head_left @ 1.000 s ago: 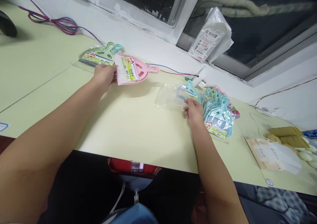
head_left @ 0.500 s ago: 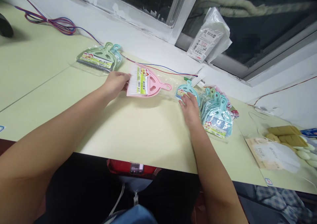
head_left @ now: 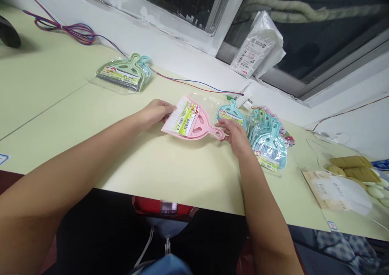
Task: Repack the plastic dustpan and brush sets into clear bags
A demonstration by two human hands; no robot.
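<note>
A pink dustpan with a white-bristled brush and a printed label (head_left: 199, 125) is held just above the table, its handle pointing right. My left hand (head_left: 158, 112) is closed on its bristle end, the fingertips partly hidden behind it. At the other end, the fingers of my right hand (head_left: 235, 136) curl around the handle tip. Clear plastic film (head_left: 206, 100) shows behind the pink set. Just beyond my right hand lies a blue dustpan set (head_left: 232, 112). Several wrapped blue and green dustpan sets (head_left: 269, 145) are stacked to its right.
At the back left, a green dustpan set (head_left: 121, 74) in clear wrap lies over a blue one. Coiled wires (head_left: 75, 32) run along the wall. A white plastic package (head_left: 253, 50) leans on the window. Paper packaging (head_left: 328, 190) lies at the right.
The pink dustpan has moved right and toward me, tilting so its handle points lower. My left hand moved with it. My right hand has shifted from the blue set to the pink handle.
</note>
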